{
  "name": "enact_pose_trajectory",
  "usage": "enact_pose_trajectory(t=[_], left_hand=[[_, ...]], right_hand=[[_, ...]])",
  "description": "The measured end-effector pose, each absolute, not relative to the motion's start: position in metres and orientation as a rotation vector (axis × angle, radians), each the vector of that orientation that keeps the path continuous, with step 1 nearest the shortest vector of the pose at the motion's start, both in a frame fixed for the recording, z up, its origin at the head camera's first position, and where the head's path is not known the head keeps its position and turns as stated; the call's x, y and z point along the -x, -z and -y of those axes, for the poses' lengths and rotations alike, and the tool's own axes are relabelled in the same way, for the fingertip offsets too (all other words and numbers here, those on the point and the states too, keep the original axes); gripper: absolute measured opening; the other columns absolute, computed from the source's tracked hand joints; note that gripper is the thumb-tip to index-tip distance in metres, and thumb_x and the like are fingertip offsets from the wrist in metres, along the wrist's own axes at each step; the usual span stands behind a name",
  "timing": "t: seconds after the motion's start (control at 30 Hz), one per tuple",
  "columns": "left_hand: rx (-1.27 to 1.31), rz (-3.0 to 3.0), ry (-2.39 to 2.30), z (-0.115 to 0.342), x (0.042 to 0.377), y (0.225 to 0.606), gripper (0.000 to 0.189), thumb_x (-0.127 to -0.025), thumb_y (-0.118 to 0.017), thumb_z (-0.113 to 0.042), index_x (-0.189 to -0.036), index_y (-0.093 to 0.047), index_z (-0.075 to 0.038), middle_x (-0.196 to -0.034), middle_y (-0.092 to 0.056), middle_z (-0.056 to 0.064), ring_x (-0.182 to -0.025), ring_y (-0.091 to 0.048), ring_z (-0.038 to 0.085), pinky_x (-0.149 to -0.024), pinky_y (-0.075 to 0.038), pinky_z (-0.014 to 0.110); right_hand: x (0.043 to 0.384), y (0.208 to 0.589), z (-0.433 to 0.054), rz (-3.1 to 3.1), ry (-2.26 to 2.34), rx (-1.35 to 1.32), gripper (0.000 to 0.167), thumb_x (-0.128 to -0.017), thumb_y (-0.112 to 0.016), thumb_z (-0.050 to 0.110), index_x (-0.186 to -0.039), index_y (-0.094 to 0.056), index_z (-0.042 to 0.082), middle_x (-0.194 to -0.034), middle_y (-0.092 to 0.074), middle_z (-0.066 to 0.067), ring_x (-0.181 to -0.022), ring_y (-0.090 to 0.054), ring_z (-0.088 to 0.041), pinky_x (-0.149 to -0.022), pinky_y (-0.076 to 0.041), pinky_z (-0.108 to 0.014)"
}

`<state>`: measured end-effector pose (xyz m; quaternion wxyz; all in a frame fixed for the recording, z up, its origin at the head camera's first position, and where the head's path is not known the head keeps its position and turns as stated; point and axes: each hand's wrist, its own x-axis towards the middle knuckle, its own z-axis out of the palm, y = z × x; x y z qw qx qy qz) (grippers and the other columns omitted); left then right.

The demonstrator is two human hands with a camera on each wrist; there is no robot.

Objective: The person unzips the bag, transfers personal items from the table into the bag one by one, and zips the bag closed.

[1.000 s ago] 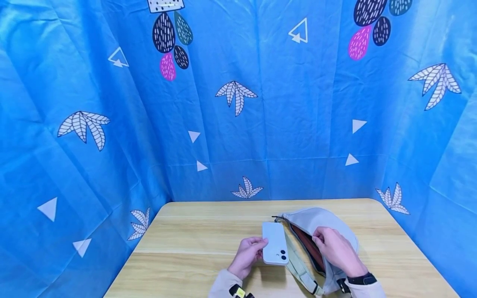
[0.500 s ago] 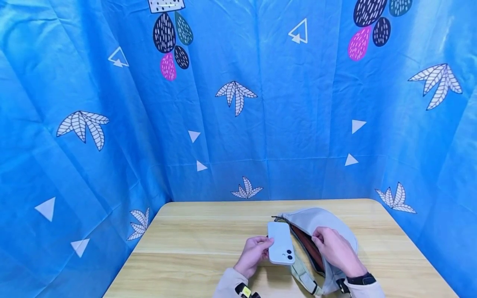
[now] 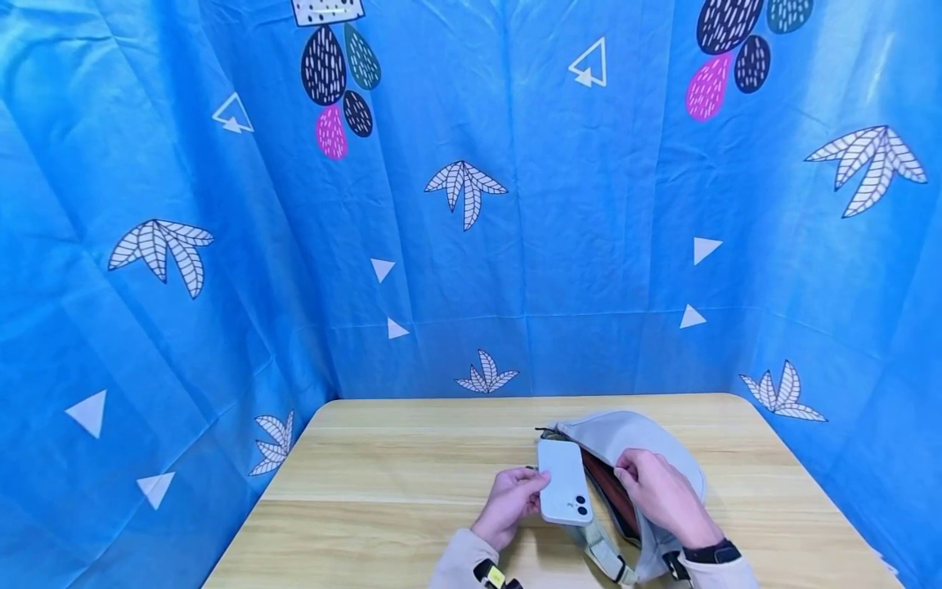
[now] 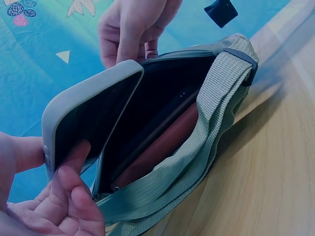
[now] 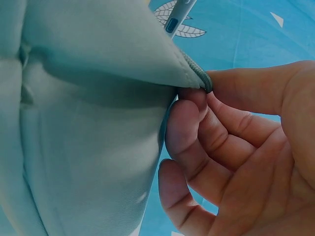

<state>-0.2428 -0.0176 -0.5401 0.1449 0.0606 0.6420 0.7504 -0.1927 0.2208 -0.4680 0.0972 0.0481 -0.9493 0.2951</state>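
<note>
My left hand (image 3: 508,501) holds a white-cased smartphone (image 3: 563,483) by its left edge, thumb on the back and fingers on the dark screen side. Camera lenses face up in the head view. The phone overlaps the left side of a grey waist bag (image 3: 625,429), whose zipped mouth gapes. My right hand (image 3: 666,499) pinches the bag's zipper edge (image 5: 199,78) between thumb and forefinger, spreading the mouth. In the left wrist view, a reddish-brown item (image 4: 170,147) and a dark flat item (image 4: 160,129) lie inside the bag; its depth is in shadow.
The bag's pale green webbing strap (image 4: 192,147) loops along the near side of the mouth, with a dark buckle piece (image 4: 221,12) beyond. Everything is on a light wooden table (image 3: 383,466). A blue patterned curtain (image 3: 471,278) stands around its far and side edges.
My left hand has carried the phone a little to the right, so it covers more of the strap and bag edge. The right hand keeps its pinch on the bag.
</note>
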Motion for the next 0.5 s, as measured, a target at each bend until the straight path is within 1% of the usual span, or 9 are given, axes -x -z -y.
enact_pose_trajectory(t=[0.17, 0.4, 0.5], left_hand=[[-0.18, -1.861, -2.154, 0.012, 0.242, 0.541, 0.024, -0.094, -0.073, -0.018, -0.105, -0.068, 0.003, -0.077, -0.068, -0.004, -0.065, -0.058, 0.007, -0.061, -0.049, 0.019], [-0.179, -1.835, -2.161, 0.006, 0.243, 0.544, 0.015, -0.093, -0.074, -0.016, -0.096, -0.069, -0.002, -0.073, -0.066, -0.005, -0.062, -0.057, 0.006, -0.059, -0.048, 0.019], [-0.179, -1.826, -2.167, 0.005, 0.243, 0.544, 0.014, -0.093, -0.074, -0.015, -0.095, -0.069, -0.002, -0.073, -0.066, -0.005, -0.061, -0.056, 0.005, -0.059, -0.047, 0.019]], right_hand=[[0.192, 0.467, -0.221, 2.817, -0.873, -0.131, 0.009, -0.095, -0.069, 0.008, -0.086, -0.07, 0.012, -0.074, -0.062, 0.005, -0.068, -0.052, -0.01, -0.06, -0.043, -0.027], [0.192, 0.468, -0.222, 2.818, -0.864, -0.129, 0.008, -0.094, -0.068, 0.009, -0.086, -0.07, 0.012, -0.073, -0.062, 0.006, -0.067, -0.052, -0.009, -0.059, -0.043, -0.027], [0.192, 0.467, -0.222, 2.816, -0.865, -0.135, 0.008, -0.094, -0.068, 0.009, -0.087, -0.07, 0.012, -0.073, -0.062, 0.006, -0.067, -0.052, -0.01, -0.059, -0.043, -0.027]])
